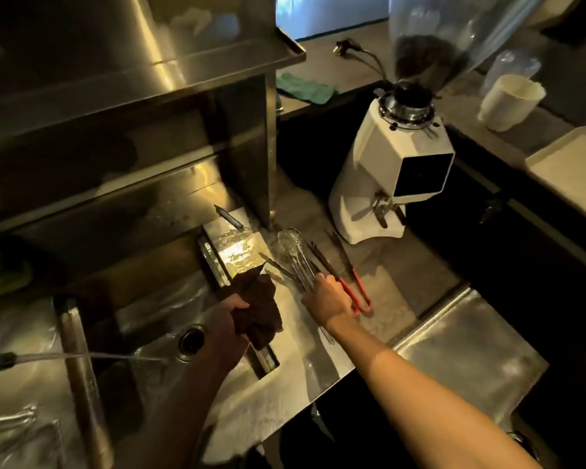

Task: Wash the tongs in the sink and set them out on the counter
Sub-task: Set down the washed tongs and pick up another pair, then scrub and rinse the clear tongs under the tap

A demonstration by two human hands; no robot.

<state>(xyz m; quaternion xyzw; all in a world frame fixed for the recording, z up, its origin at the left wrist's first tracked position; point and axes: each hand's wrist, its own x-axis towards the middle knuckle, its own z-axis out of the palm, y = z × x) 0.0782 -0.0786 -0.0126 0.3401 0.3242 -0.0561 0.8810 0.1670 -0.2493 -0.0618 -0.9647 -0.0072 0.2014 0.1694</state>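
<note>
Right hand (323, 297) on tongs (296, 257), maybe gripping; grinder (391, 170) behind.

Tongs: several pairs lie grouped on the steel worktop (318, 360), just right of the sink (142, 330); all point away from the person, toward the back of the worktop. Steel tongs (293, 253): bright metal, perforated spoon-shaped head at the far end, arms running back toward the near end. Dark-tipped tongs (322, 260): slim black arms, lying just right of the steel pair and touching or overlapping it. Red-handled tongs (359, 292): black tips, red grip forming a closed loop at the near end, rightmost of the group. Sink: steel basin, round drain visible, surface wet.
</note>
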